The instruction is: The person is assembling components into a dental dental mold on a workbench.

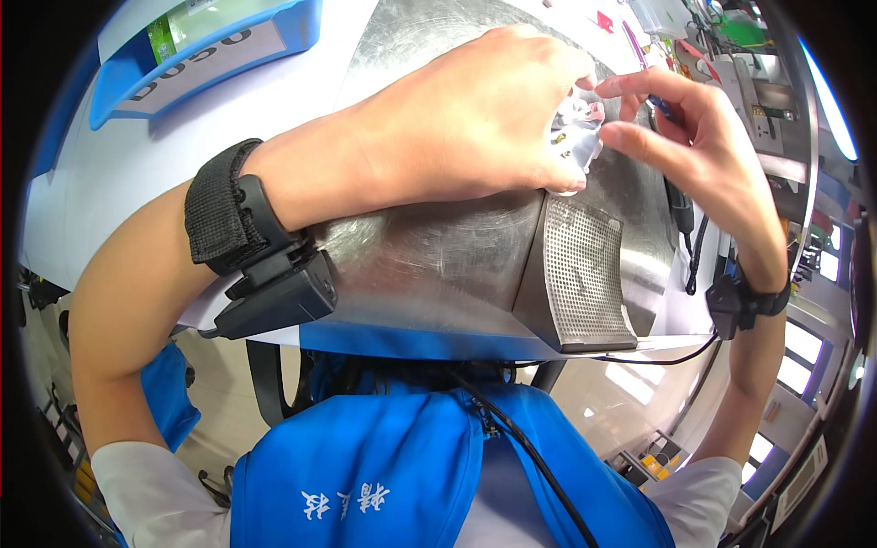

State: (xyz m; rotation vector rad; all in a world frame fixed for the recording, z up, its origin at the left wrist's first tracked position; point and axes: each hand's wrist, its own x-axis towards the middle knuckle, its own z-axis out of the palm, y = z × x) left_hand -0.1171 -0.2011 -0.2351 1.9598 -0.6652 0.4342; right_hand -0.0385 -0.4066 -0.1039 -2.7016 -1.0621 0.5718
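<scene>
Left hand [475, 123] is clamped on the white part [577, 142], which is mostly hidden behind its knuckles. Thumb at the part's near end, fingers around the far end and left side.

Part sits over the right portion of the metal plate [429, 260], just beyond the far edge of the perforated block [586, 269]. Can't tell whether it's resting on anything or only held.

Orientation: the visible bit is longer near-to-far than side to side, so its long axis looks to run away from the person, with the far end leaning slightly right. Near end points back at the block. Pink spot [596, 111] is on the right side, toward the far end. Full outline covered, so can't tell which end is the front.

Right hand [690, 132]: thumb and index apart, tips at the part's right edge, index farther out and thumb nearer. Contact can't be confirmed. Dark blue item [665, 108] shows among its curled fingers; can't tell if they're clamped on it.

Around: blue bin [206, 78] far left, black cable [696, 260] right of the plate.
</scene>
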